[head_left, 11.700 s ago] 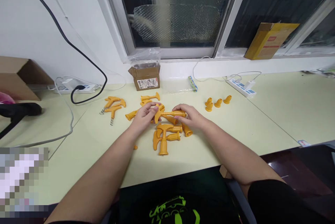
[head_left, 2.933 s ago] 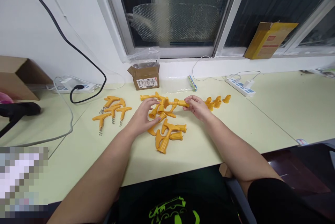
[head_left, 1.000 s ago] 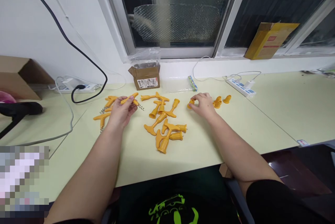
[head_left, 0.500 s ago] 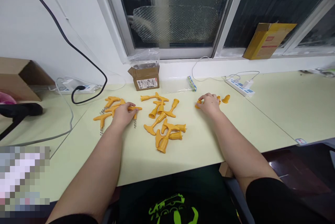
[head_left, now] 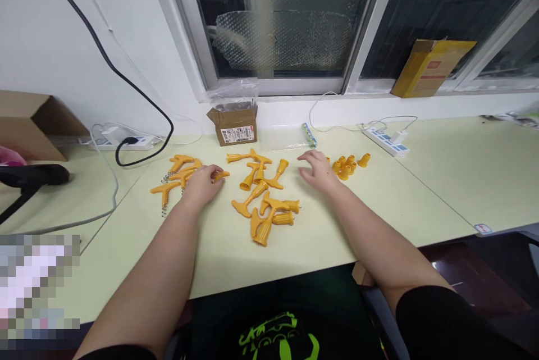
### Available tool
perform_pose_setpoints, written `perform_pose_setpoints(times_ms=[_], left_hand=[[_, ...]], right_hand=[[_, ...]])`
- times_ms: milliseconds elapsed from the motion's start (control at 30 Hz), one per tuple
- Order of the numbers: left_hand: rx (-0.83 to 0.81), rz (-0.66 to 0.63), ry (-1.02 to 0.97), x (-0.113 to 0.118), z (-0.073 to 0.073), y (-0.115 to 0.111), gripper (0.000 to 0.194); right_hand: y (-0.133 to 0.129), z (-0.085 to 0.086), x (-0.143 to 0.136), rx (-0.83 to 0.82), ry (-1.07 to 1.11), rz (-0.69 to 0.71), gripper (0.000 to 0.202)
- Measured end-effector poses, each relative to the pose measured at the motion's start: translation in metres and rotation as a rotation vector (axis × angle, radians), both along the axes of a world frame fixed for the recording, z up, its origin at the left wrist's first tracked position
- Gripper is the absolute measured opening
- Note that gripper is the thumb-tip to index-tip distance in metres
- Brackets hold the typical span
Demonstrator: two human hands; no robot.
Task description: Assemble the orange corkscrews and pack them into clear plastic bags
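My left hand (head_left: 205,183) is closed around a yellow T-handled corkscrew (head_left: 221,175); only part of its handle shows, and its metal spiral is hidden. Just left of that hand lie several loose corkscrews (head_left: 163,191) with bare spirals. My right hand (head_left: 320,172) hovers over the table with its fingers apart and nothing visible in them. To its right stands a cluster of yellow ribbed sleeves (head_left: 344,171), with one sleeve (head_left: 364,160) a little apart. Between the hands lie several corkscrews fitted with sleeves (head_left: 264,229), in a loose pile.
At the back by the wall are a small open cardboard box (head_left: 236,127) and a clear plastic bag (head_left: 282,138). A power strip (head_left: 386,141) lies at the back right, another (head_left: 130,142) at the back left beside a black cable (head_left: 145,96). A larger carton (head_left: 33,127) stands far left.
My right hand has moved left off the sleeves, uncovering them, and its fingers have spread. The corkscrew in my left hand has turned, so its spiral no longer shows.
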State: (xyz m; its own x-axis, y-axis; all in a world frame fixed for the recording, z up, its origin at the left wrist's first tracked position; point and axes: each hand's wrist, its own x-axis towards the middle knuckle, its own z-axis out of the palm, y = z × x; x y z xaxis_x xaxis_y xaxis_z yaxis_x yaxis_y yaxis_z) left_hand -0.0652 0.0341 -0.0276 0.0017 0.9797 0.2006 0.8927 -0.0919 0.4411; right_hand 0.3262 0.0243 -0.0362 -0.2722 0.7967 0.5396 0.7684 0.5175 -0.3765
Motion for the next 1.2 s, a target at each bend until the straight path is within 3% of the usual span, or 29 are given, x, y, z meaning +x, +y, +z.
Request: perform_pose_setpoints(times_ms=[100,167,333,567,700,800,933,1000,1200], left_hand=[[-0.027,-0.034,0.068,0.002,-0.001,-0.001,0.03],[-0.026,-0.029,0.098,0.002,-0.002,-0.001,0.032],[0.08,-0.078,0.075,0.011,0.001,-0.005,0.026],[0.046,-0.498,-0.055,0.041,0.018,-0.027,0.027],[0.141,-0.574,-0.076,0.055,0.018,-0.035,0.023],[0.266,-0.59,-0.099,0.066,0.015,-0.039,0.027],[0.402,-0.659,-0.074,0.077,0.014,-0.044,0.048],[0.419,-0.72,-0.037,0.079,0.014,-0.046,0.051],[0.536,-0.787,-0.044,0.082,0.014,-0.043,0.041]], right_hand=[[-0.003,-0.009,-0.026,-0.034,-0.05,0.27,0.042],[-0.002,-0.016,-0.037,-0.086,-0.107,0.309,0.048],[0.006,-0.022,-0.036,-0.199,-0.215,0.156,0.055],[0.011,-0.015,-0.018,-0.269,-0.192,-0.125,0.026],[0.009,-0.011,-0.012,-0.314,-0.015,-0.186,0.022],[0.006,-0.006,-0.014,-0.395,0.279,-0.071,0.024],[-0.008,0.003,-0.028,-0.781,0.658,0.287,0.038],[-0.017,0.008,-0.037,-0.911,0.79,0.396,0.041],[-0.03,0.023,-0.043,-1.213,1.004,0.428,0.035]])
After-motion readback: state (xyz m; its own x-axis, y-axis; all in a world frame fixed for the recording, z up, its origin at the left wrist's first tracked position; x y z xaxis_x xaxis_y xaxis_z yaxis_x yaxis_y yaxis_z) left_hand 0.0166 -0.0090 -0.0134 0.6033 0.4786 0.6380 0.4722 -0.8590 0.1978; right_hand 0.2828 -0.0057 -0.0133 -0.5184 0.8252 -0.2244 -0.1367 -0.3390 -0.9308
